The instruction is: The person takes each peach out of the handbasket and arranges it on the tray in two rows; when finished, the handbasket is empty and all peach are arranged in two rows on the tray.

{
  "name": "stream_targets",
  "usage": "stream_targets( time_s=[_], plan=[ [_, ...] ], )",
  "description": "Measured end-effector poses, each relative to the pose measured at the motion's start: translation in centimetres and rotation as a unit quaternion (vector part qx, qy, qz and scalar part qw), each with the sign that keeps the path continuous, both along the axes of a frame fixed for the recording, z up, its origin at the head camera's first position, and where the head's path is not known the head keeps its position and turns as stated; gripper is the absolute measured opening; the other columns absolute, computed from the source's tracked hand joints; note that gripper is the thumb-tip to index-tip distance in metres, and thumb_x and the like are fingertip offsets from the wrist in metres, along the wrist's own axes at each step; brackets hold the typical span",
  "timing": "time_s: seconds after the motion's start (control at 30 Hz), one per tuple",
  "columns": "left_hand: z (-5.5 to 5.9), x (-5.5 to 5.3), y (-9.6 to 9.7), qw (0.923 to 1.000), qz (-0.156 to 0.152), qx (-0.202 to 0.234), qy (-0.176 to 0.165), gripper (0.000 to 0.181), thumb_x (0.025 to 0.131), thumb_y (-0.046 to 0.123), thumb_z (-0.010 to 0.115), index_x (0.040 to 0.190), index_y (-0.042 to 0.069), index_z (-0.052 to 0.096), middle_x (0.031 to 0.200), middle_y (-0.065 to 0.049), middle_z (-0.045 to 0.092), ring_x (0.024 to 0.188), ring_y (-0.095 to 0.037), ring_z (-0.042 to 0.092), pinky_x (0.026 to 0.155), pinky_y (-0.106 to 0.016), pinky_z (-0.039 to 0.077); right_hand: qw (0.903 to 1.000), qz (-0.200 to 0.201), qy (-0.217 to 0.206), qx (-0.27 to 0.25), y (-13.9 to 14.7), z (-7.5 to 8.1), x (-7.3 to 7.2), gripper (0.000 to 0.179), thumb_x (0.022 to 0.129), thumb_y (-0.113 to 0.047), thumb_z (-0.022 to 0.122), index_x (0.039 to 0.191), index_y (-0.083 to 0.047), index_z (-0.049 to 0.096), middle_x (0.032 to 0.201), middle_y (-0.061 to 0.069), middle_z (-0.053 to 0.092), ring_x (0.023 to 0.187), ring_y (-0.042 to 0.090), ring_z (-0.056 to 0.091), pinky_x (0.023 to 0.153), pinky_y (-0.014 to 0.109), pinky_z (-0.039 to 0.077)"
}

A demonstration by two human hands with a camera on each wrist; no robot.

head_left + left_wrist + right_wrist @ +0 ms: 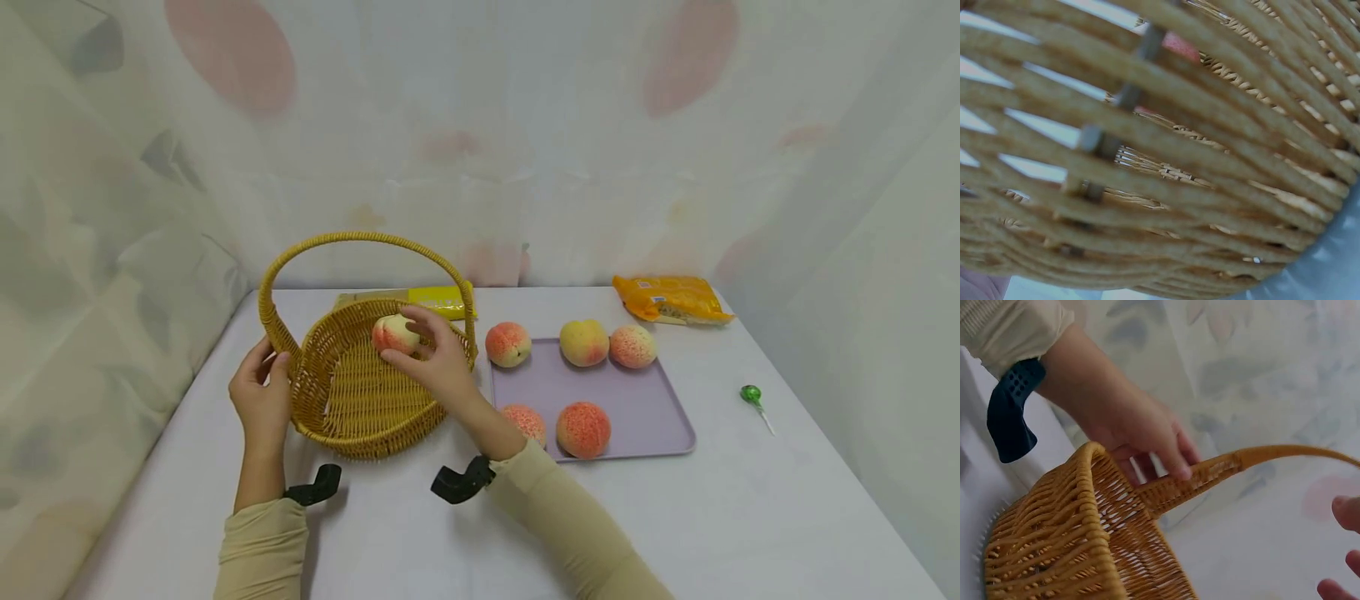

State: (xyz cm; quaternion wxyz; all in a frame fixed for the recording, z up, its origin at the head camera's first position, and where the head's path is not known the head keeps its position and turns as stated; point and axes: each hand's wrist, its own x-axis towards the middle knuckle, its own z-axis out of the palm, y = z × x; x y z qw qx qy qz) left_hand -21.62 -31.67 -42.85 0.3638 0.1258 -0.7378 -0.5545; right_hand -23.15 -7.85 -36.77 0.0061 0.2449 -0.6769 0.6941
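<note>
A wicker basket (367, 400) with a tall arched handle stands at the left of the table. My left hand (262, 392) grips it where the handle meets the rim; the thumb lies along the handle base (1179, 484) in the right wrist view. One red and cream peach (392, 335) shows inside the basket toward the back. Over that peach is my right hand (438, 362), thumb and fingers spread apart, overlapping its right side. In the right wrist view nothing shows between these fingertips (1347, 512). Through the weave (1166, 137), patches of red appear in the left wrist view.
Right of the basket lies a lilac tray (637, 408) with several peaches (583, 429) on it. A yellow packet (442, 302) sits behind the basket, an orange bag (671, 298) at the back right. A green lollipop (752, 396) lies further right.
</note>
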Motion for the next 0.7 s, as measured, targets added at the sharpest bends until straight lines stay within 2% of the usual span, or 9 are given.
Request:
stream_targets(
  time_s=[0.13, 0.33, 0.53, 0.7],
  plan=[
    [0.1, 0.1, 0.1, 1.0, 0.001, 0.002, 0.003, 0.033, 0.091, 0.011, 0.057, 0.124, 0.013, 0.06, 0.116, -0.005, 0.061, 0.101, -0.007, 0.057, 0.076, -0.013, 0.044, 0.9965, -0.067, -0.049, 0.002, -2.8, -1.1, -2.1, 0.05, 0.081, -0.017, 0.072, 0.127, -0.02, 0.052, 0.13, -0.003, 0.048, 0.119, 0.019, 0.044, 0.095, 0.045, 0.039],
    [0.2, 0.2, 0.3, 0.9999, 0.0, 0.01, -0.006, 0.034, 0.091, 0.012, 0.057, 0.125, 0.013, 0.06, 0.116, -0.004, 0.06, 0.101, -0.007, 0.057, 0.076, -0.013, 0.044, 0.9801, -0.158, -0.119, 0.014, -5.3, -2.4, -5.0, 0.043, 0.08, -0.02, 0.073, 0.119, -0.021, 0.056, 0.126, 0.0, 0.05, 0.119, 0.028, 0.044, 0.089, 0.043, 0.044],
    [0.3, 0.2, 0.3, 0.9999, -0.001, 0.011, -0.008, 0.033, 0.091, 0.012, 0.058, 0.124, 0.014, 0.06, 0.116, -0.003, 0.06, 0.103, -0.008, 0.057, 0.079, -0.015, 0.045, 0.9734, -0.178, -0.136, 0.047, -6.1, -3.5, -7.2, 0.044, 0.079, -0.015, 0.073, 0.12, -0.011, 0.057, 0.127, 0.011, 0.051, 0.118, 0.03, 0.046, 0.09, 0.042, 0.044],
    [0.3, 0.2, 0.1, 0.9999, 0.002, 0.009, -0.009, 0.034, 0.091, 0.012, 0.058, 0.124, 0.015, 0.06, 0.117, -0.003, 0.06, 0.102, -0.008, 0.057, 0.08, -0.016, 0.045, 0.9661, -0.18, -0.166, 0.082, -6.4, -4.1, -8.0, 0.048, 0.079, -0.013, 0.073, 0.123, -0.009, 0.055, 0.127, 0.011, 0.052, 0.115, 0.027, 0.05, 0.088, 0.041, 0.046]
  ],
)
